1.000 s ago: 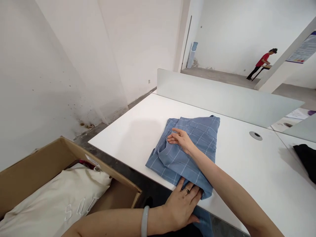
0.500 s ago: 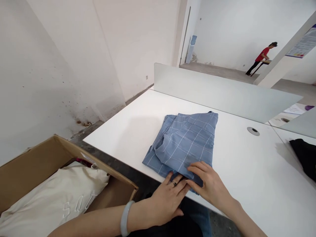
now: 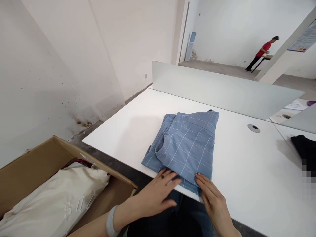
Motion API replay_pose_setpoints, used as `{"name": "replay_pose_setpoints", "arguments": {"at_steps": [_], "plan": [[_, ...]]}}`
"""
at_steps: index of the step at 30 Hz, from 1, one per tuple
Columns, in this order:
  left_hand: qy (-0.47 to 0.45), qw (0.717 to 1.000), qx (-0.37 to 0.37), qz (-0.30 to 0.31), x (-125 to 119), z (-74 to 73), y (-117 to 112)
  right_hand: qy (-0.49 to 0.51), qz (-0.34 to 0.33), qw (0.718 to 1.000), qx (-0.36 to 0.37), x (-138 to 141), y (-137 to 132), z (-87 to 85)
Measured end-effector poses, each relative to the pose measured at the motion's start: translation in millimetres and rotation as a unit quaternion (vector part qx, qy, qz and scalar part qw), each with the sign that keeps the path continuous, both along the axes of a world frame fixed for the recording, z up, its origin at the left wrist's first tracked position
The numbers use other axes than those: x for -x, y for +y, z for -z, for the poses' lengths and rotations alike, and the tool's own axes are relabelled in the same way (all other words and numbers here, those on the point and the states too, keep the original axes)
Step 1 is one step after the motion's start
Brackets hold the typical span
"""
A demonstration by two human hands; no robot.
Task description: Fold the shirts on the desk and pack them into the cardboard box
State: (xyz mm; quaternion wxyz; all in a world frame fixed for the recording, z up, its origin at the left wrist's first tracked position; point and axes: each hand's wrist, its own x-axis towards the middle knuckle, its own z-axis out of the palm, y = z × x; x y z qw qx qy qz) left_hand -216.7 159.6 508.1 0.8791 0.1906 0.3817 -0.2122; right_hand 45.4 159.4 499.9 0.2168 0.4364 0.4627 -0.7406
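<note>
A blue shirt with a white check lies folded on the white table, near its front edge. My left hand is open at the shirt's near edge, its fingertips touching the cloth, its thumb held apart. A ring shows on one finger and a pale bangle circles the wrist. At the near right corner, my right hand rests with fingers stretched out over the fabric. Its thumb points down beside the table edge.
Left of the table stands a cardboard box holding a cream garment with raised letters. A low divider runs along the table's back. Black cloth lies at the right. Far off, a person in red leans at a small table.
My hands have moved apart: the left shifted left along the near edge, the right toward the near right corner. The shirt's lower fold lies flatter now.
</note>
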Motion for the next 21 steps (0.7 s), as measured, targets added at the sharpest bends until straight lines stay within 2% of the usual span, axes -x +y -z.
{"name": "replay_pose_setpoints", "arguments": {"at_steps": [2, 3, 6, 8, 10, 11, 13, 18, 21], "plan": [[0.113, 0.989, 0.083, -0.038, 9, 2.9, 0, -0.001, 0.001, 1.000, 0.013, 0, 1, 2.7], [0.180, 0.973, 0.129, -0.061, 13, 4.1, -1, -0.001, 0.001, 1.000, 0.021, 1, 3, 5.4], [0.349, 0.890, 0.237, -0.173, 19, 9.5, -5, 0.005, 0.002, 0.999, 0.040, 3, 9, 16.4], [0.404, 0.836, 0.277, -0.246, 21, 16.2, -9, 0.016, 0.003, 0.999, 0.045, 4, 13, 22.9], [0.431, 0.804, 0.307, -0.272, 23, 25.1, -11, 0.026, 0.004, 0.999, 0.042, 5, 14, 26.2], [0.438, 0.797, 0.317, -0.269, 24, 30.0, -12, 0.029, 0.005, 0.999, 0.039, 5, 14, 26.3], [0.442, 0.802, 0.320, -0.242, 26, 39.2, -11, 0.027, 0.012, 0.999, 0.033, 4, 12, 23.8], [0.423, 0.857, 0.271, -0.119, 29, 55.3, -5, -0.002, 0.032, 0.999, 0.021, 2, 4, 11.8], [0.435, 0.854, 0.273, -0.086, 28, 61.5, -6, -0.011, 0.035, 0.999, 0.022, 3, 1, 8.4]]}}
